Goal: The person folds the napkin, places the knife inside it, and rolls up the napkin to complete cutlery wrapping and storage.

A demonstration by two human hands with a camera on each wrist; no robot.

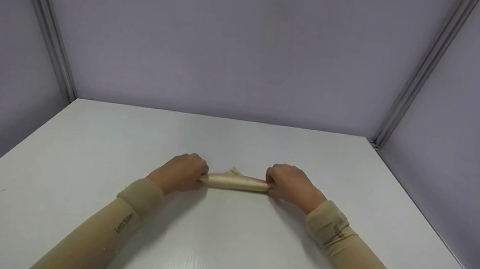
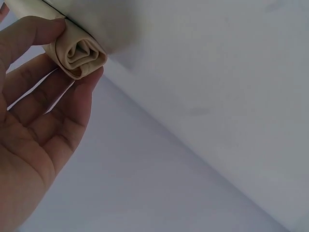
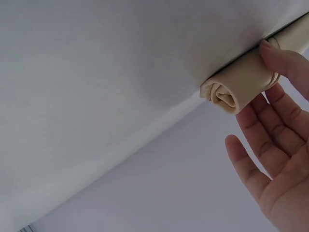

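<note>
beige sleeves [image 1: 124, 220], left hand [image 1: 182, 173] and right hand [image 1: 290, 186] pinching rolled cloth [image 1: 235, 181] ends (roll spanning between), white table [image 1: 228, 249]

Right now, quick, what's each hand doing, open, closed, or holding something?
Left hand: pinches the left end of the rolled beige cloth between thumb and fingers.
Right hand: pinches the roll's right end the same way.

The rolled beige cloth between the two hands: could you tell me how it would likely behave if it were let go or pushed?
The rolled beige cloth looks soft, so it would probably sag if lifted by one end. Its spiral layers look loose at the end the left hand pinches, so it may unroll. Being round, it could roll across the white table once the right hand releases.
</note>
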